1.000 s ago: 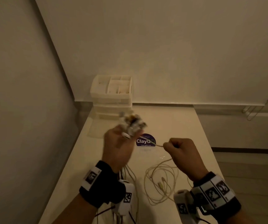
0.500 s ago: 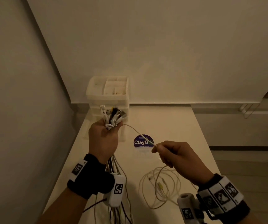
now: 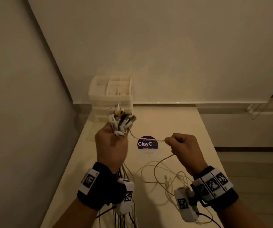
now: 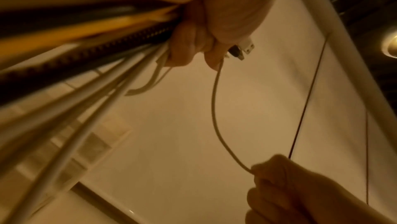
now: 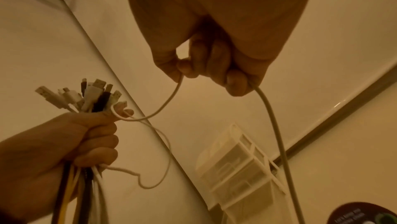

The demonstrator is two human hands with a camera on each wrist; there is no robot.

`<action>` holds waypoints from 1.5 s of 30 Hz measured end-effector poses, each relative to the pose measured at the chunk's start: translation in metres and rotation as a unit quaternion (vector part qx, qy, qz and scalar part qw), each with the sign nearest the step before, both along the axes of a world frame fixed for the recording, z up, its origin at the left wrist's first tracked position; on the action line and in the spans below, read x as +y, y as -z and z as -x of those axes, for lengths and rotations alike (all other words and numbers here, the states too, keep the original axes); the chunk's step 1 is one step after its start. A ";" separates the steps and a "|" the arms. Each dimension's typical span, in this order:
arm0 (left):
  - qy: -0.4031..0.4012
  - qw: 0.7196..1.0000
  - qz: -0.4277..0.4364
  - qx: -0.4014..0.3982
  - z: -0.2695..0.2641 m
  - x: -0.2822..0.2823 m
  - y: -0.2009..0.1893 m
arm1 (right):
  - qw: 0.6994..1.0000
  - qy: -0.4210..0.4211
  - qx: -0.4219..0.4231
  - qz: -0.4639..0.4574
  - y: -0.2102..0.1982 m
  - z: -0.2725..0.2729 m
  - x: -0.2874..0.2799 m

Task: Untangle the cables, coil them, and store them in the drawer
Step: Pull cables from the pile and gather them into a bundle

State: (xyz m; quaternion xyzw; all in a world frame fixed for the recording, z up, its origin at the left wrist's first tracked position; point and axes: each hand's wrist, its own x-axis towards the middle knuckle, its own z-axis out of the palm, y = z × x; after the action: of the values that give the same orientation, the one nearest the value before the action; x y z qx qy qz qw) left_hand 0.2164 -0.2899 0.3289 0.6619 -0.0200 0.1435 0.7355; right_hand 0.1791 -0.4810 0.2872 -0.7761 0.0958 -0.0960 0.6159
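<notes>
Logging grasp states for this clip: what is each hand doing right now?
Left hand: closed, gripping the bundle of cables just below their plugs.
Right hand: closed, holding the single white cable that runs to the bundle.

One head view from above, two wrist views from below.
The head camera looks forward and down the bench [image 3: 173, 122] toward the far wall. Each wrist camera sits close under its own hand, facing up; all three share the cable [image 3: 146, 139] [image 4: 214, 108] [image 5: 169, 100] strung between the hands.

Black wristbands [image 3: 99, 191], white coded tags, white wrist cameras [image 3: 187, 204].
</notes>
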 end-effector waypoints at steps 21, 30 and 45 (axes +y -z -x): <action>0.209 0.969 -0.124 -0.043 0.012 -0.037 -0.005 | 0.983 -0.089 -0.137 -0.081 -0.046 -0.003 0.014; 0.185 0.976 -0.114 0.021 0.007 -0.036 0.008 | 0.970 -0.131 -0.096 -0.178 -0.037 -0.003 0.013; 0.210 0.975 0.003 0.069 0.006 -0.024 0.015 | 0.977 -0.149 -0.053 -0.142 -0.032 -0.007 0.018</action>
State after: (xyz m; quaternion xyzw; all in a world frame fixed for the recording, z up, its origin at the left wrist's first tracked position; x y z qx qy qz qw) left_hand 0.2100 -0.3140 0.3139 0.6486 -0.1077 -0.0600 0.7511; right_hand 0.1857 -0.4631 0.3190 -0.6799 -0.0409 -0.0296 0.7316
